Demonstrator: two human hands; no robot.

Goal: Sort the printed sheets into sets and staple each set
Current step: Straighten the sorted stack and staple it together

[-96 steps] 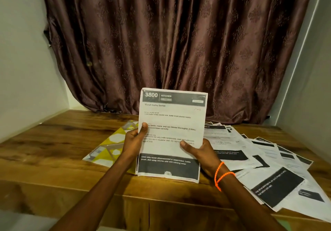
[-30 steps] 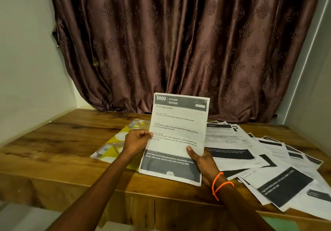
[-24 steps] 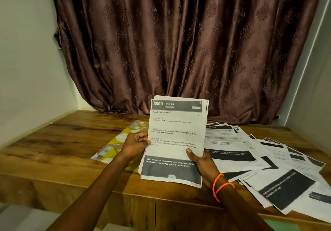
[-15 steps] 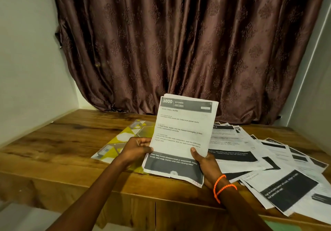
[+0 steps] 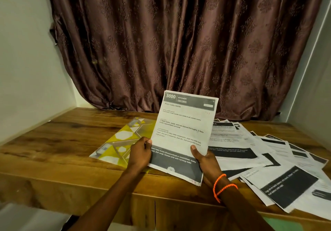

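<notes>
One wooden table (image 5: 53,151), brown curtain (image 5: 179,42) behind.

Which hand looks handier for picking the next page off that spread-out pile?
Probably the right hand: the loose pages fan out on its side, close by. The left hand could keep holding the sheet meanwhile.

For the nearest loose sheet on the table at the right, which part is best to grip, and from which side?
Probably its near-left corner, from the table's front edge. The nearest loose sheet lies flat atop the fanned printed sheets, and its near edge seems to hang past the wooden table, so a thumb can pinch from above and fingers from below.
</notes>
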